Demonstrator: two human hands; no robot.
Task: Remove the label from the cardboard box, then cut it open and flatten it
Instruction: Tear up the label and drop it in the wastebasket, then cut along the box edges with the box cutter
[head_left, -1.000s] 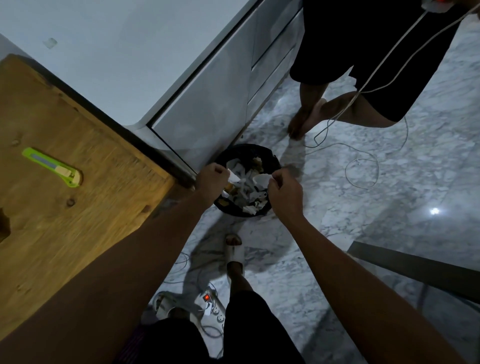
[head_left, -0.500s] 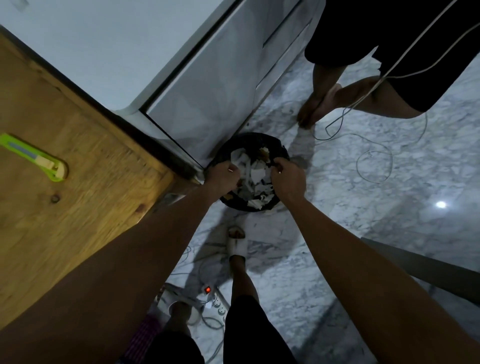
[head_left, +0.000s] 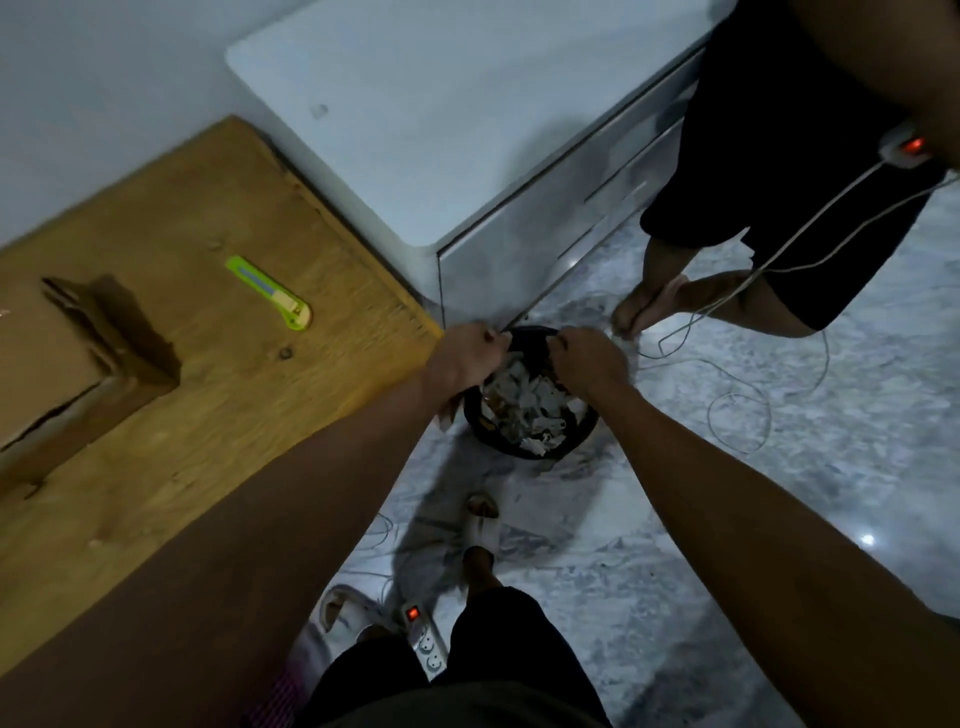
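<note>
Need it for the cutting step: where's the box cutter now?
Head view, left: the green box cutter lies on the wooden table, between the cardboard box and the white cabinet.

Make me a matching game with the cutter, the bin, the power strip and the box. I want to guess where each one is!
Things:
1. cutter
2. bin
3. power strip
4. cardboard box

Places:
A. on the floor, below both hands
B. at the left edge of the wooden table
C. on the floor beside a sandal
D. in the middle of the wooden table

Pairs: 1-D, 2-A, 3-C, 4-B
</note>
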